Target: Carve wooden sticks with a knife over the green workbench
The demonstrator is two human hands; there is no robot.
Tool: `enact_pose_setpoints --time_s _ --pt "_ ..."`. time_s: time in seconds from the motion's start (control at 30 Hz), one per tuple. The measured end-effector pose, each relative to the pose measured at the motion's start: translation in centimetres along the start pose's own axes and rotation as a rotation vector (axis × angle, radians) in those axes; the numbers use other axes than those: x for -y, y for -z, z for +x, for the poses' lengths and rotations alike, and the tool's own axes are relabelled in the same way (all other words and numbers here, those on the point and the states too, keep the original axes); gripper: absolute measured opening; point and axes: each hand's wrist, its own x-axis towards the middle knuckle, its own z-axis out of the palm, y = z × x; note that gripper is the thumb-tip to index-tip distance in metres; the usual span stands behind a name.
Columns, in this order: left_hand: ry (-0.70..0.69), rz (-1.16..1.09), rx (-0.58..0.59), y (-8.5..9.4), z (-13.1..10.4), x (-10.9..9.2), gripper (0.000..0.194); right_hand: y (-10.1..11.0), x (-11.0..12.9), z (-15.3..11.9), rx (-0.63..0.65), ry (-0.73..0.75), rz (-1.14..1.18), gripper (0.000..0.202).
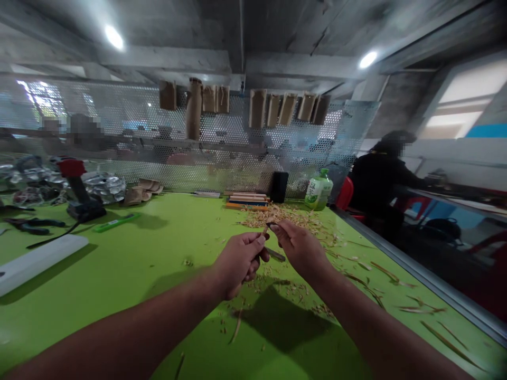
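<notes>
My left hand [241, 261] is closed around a thin, light wooden strip [265, 230], whose end sticks up from the fingers. From behind the left fingers a flat greyish bar [276, 255] slants out to the right; whether the hand holds it I cannot tell. My right hand [303, 248] is closed in a pinch on a small dark, pointed piece [271, 224] beside the strip's upper end. Its kind is too small to make out. Both hands are close together above the green table [158, 264]. Wood shavings [293, 215] lie behind and below them.
A stack of strips [246, 200], a black phone-like slab [279, 187] and a green-tea jug [319, 190] stand at the back. Left are a cordless drill [79, 190], pliers [34, 225], a green cutter [116, 222] and a white bar [41, 261]. A person [378, 174] sits right.
</notes>
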Motion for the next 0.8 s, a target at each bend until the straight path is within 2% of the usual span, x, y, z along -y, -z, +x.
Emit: enact_pose_setpoints --time_s 0.3,0.5,0.8 --pt "0.005 0.064 -0.046 -0.28 -0.16 -0.06 0.029 -0.63 0.36 -0.09 0.068 -0.024 0.061 0.044" --pt "-0.008 0.019 -0.033 -0.14 -0.08 0.1 0.024 -0.55 0.17 0.03 -0.039 -0.034 -0.011 0.044" --pt "-0.016 -0.025 0.012 0.1 -0.01 0.28 0.024 -0.48 -0.13 -0.02 -0.064 -0.003 0.009 0.047"
